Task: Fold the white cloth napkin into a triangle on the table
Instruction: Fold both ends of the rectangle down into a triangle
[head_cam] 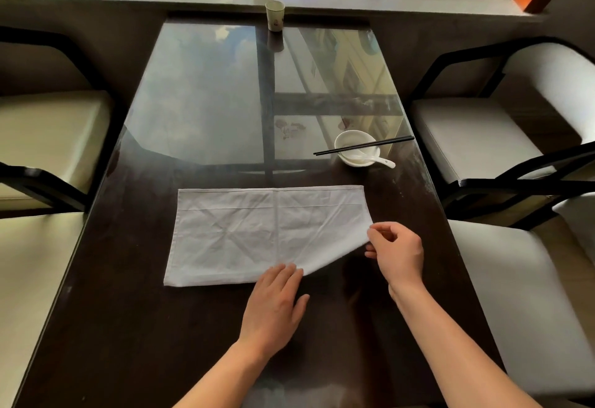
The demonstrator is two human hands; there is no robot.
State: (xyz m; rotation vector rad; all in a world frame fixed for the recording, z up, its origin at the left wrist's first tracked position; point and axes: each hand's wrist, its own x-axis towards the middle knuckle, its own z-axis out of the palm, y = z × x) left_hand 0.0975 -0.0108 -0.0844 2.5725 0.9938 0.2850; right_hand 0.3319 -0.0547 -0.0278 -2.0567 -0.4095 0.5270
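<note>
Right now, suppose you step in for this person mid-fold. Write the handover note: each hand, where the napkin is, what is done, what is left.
Left hand: flat, fingers pressing the near edge of the napkin at about its middle.
Right hand: pinches the near right corner, raised off the table.
Napkin: a wide rectangle near the table's front, flat except for that corner.
Done: the corner fold is begun; no triangle yet.
Left: probably carry the corner up and over towards the far edge, then press the crease flat.
</note>
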